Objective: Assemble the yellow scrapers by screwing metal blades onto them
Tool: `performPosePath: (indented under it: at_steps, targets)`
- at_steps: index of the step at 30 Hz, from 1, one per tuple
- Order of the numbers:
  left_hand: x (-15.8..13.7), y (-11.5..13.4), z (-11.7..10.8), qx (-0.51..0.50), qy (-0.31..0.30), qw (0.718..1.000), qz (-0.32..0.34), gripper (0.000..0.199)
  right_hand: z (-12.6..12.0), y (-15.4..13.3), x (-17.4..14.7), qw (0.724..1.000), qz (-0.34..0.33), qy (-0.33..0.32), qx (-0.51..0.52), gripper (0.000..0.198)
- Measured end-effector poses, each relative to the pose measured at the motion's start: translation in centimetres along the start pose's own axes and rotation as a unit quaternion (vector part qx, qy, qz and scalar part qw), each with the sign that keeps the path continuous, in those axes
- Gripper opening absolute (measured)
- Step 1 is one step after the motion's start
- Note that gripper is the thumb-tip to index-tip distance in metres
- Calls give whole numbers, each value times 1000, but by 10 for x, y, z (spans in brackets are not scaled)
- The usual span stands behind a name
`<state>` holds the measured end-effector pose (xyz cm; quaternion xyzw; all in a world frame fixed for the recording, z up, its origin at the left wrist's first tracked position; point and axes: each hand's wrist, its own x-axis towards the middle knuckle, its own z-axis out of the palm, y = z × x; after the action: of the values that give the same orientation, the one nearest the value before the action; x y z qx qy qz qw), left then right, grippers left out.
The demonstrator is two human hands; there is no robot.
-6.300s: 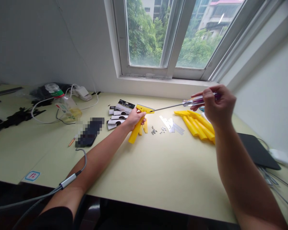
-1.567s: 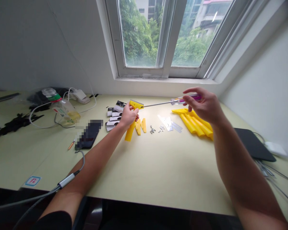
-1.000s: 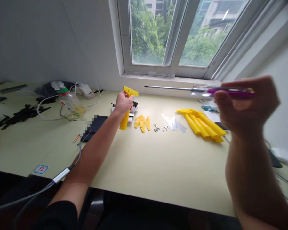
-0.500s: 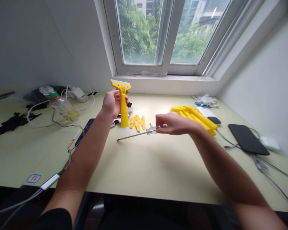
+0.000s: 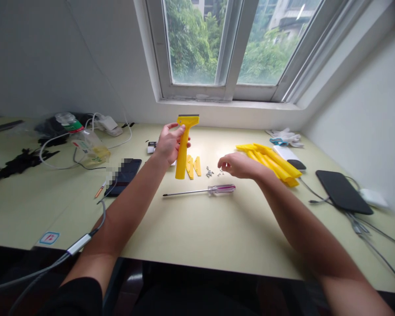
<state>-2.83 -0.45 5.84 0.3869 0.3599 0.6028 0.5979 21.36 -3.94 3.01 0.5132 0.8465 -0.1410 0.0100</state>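
Note:
My left hand is wrapped around a yellow scraper, held upright above the table with its blade edge at the top. The thumb presses near the scraper's head. My right hand hangs low over several small nuts, its fingers curled together; whether a nut is between the fingertips is too small to tell. Just left of the nuts lies a little pile of screws. A screwdriver with a clear and purple handle rests on the table in front, tip to the left. Flat yellow plates lie beside the scraper's handle.
Several yellow scraper handles are piled right of my right hand. Further right are a white and black device, gloves and a black phone-like slab with cables. Leftward are a phone, a cutter-like pen and a plastic bottle.
My right hand has let go of the screwdriver, which now lies on the table, and has moved to the nuts. My left hand has shifted right and turned the scraper.

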Motion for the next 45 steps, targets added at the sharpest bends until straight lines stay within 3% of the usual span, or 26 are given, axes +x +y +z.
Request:
performPosePath:
  at_steps: [2,10,17,37,42,45]
  targets:
    - [0,-3,1,8,5,1000,-15,40,7,8,6,1000,-2,9,-19,25]
    - [-8,-12,4,63,-74,994,-58,23,30,17,20,1000,-2,9,-29,22]
    - [-10,-23,7,136,-94,985,-44,31,32,18,20,999,-27,21,-38,21]
    - [-7,-35,5,204,-75,975,-42,27,44,18,25,998,-18,31,-45,13]
    - [-7,-36,4,229,-73,970,-40,24,30,18,19,998,-17,52,-21,11]
    - [-7,-36,2,253,-81,964,-29,22,8,15,7,993,-12,118,13,15]
